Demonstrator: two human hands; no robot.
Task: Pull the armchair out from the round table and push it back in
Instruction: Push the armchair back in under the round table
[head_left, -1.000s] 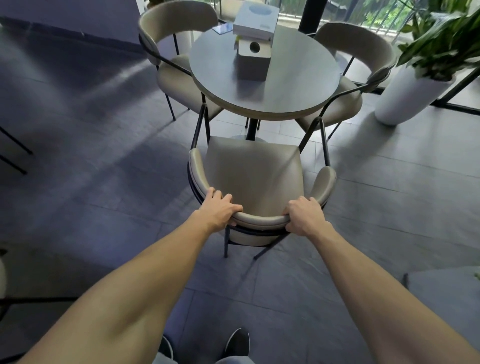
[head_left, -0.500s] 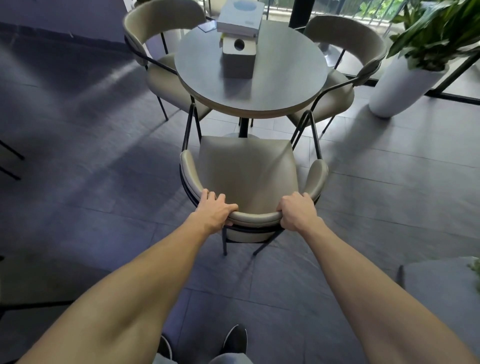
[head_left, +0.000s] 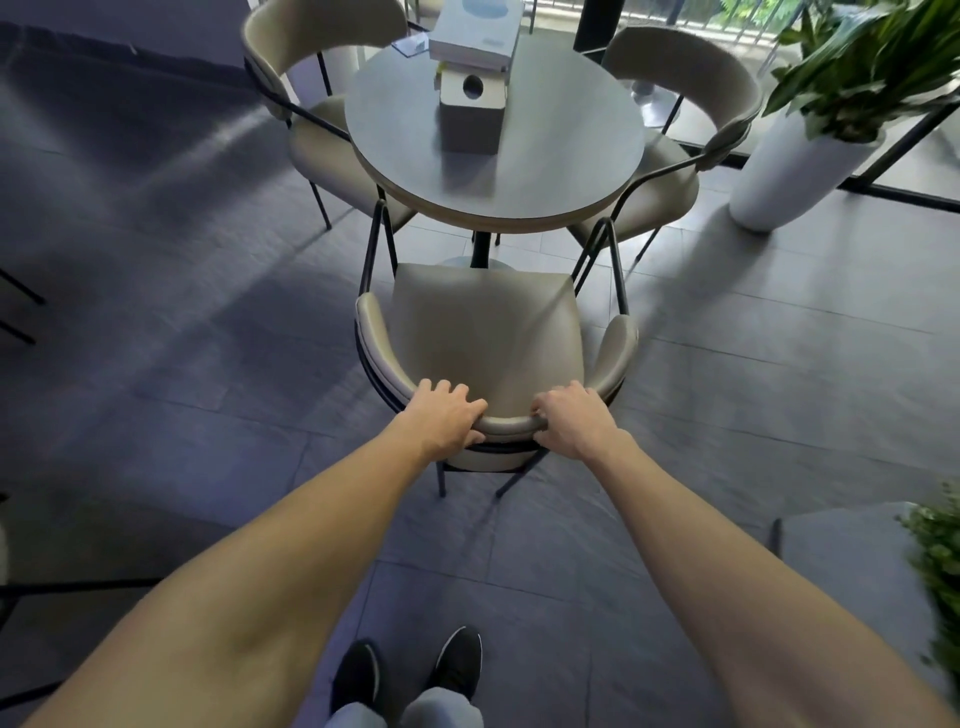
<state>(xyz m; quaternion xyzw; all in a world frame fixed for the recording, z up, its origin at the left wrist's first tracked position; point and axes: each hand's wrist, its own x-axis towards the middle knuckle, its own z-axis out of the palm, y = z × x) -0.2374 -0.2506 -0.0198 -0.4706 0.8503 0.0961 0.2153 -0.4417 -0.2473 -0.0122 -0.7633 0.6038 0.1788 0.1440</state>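
Head view, looking forward and down, read from left to right. On the grey tiled floor at upper left, a second beige chair stands with its seat partly under the rim of the round worktop. The left grip clasps the curved backrest of the armchair, fingers curled over the top edge and thumb beneath. The armchair stands at centre facing the worktop. Its seat lies wholly on the near side of the rim, the front edge close to the pedestal. Its two black arm tubes rise on either side toward the rim. On the worktop's far half rests a pale box with a round hole in its top, and flat boxes are stacked on its far edge. The right grip clasps the same backrest just right of centre, fingers wrapped over the rail. Farther right, a third chair is tucked against the worktop, and beyond it a white planter carries a leafy plant. Two black shoes show at the lower edge, behind the armchair.
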